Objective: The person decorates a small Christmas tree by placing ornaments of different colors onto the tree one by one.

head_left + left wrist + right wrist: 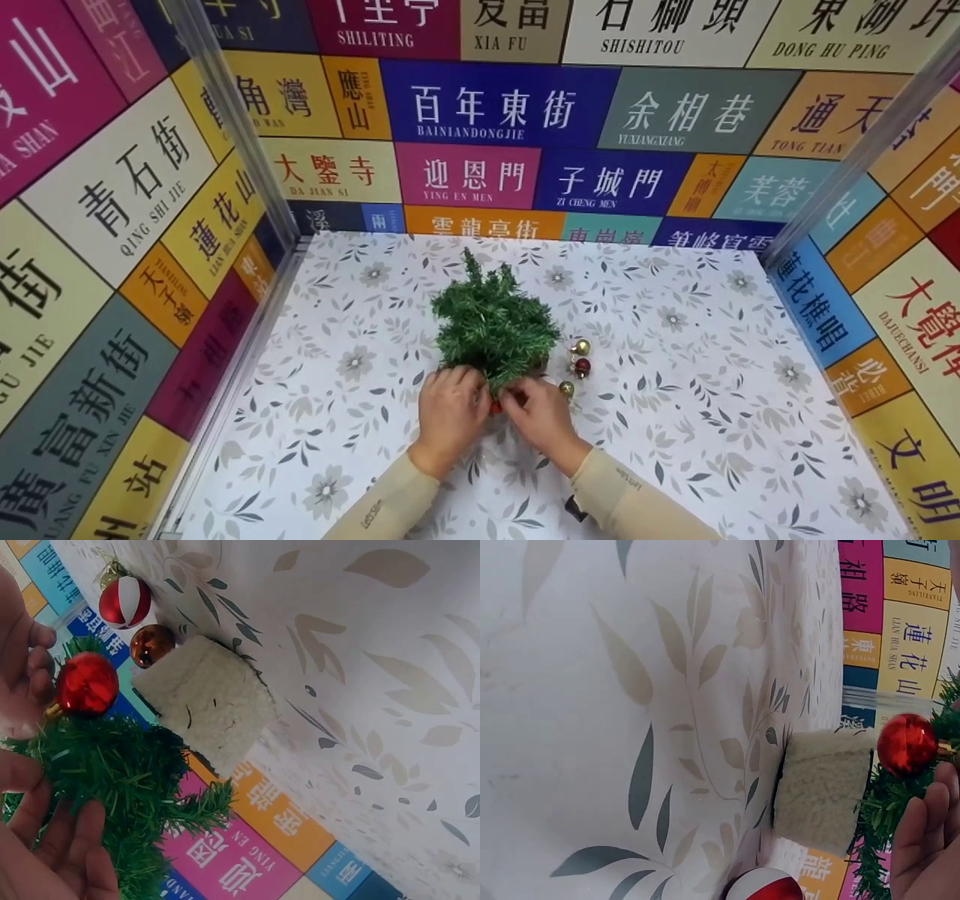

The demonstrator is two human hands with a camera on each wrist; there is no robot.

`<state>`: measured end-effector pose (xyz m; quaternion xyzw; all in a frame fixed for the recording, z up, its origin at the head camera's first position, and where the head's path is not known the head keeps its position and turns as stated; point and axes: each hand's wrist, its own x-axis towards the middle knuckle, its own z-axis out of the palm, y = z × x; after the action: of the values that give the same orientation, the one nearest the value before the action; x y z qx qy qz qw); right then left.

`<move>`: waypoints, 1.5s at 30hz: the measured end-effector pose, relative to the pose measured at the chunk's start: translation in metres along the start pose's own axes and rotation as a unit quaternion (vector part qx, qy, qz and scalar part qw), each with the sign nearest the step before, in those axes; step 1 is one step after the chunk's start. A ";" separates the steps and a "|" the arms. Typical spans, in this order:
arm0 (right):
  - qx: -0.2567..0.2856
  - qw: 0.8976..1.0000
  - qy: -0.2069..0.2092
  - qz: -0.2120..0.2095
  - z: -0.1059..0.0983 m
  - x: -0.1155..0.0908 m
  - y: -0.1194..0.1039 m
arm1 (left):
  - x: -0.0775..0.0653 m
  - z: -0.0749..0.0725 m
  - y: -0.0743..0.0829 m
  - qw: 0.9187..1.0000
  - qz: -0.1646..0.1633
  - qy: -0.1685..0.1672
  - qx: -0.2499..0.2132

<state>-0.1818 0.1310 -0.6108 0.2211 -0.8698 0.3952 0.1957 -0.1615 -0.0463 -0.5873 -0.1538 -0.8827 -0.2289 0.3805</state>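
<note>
A small green artificial Christmas tree (495, 322) stands at mid-table, its cloth-wrapped beige base (210, 701) plain in both wrist views. On the near side of the tree hangs a shiny red bauble (907, 744) with a gold cap, low among the branches between the hands. My right hand (544, 412) pinches at the bauble's cap end; the exact contact is partly hidden. My left hand (450, 401) has its fingers curled into the branch beside it, holding the greenery. In the left wrist view, left fingers (86, 840) lie against the needles.
Right of the tree lie a gold bauble (580, 346), a dark red bauble (582, 366) and another gold one (566, 390). The left wrist view shows a red-and-white bauble (124, 601) near the base. Lettered panels (480, 105) surround the floral-covered table (675, 390).
</note>
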 end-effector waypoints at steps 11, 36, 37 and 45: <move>-0.004 1.000 -0.027 0.000 -0.003 0.000 0.000 | -0.001 -0.006 -0.001 0.999 0.018 -0.026 0.027; -0.007 0.996 -0.084 -0.015 -0.006 0.000 0.001 | -0.003 -0.010 -0.008 0.996 0.059 -0.072 -0.009; -0.010 0.996 -0.083 -0.017 -0.007 0.000 0.002 | -0.003 -0.010 -0.008 0.996 0.059 -0.072 -0.008; -0.040 0.997 -0.065 -0.027 -0.010 -0.002 0.001 | -0.003 -0.012 -0.008 0.996 0.060 -0.066 -0.014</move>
<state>-0.1792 0.1403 -0.6063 0.2622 -0.8895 0.3394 0.1578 -0.1558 -0.0601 -0.5844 -0.2268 -0.8917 -0.2078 0.3320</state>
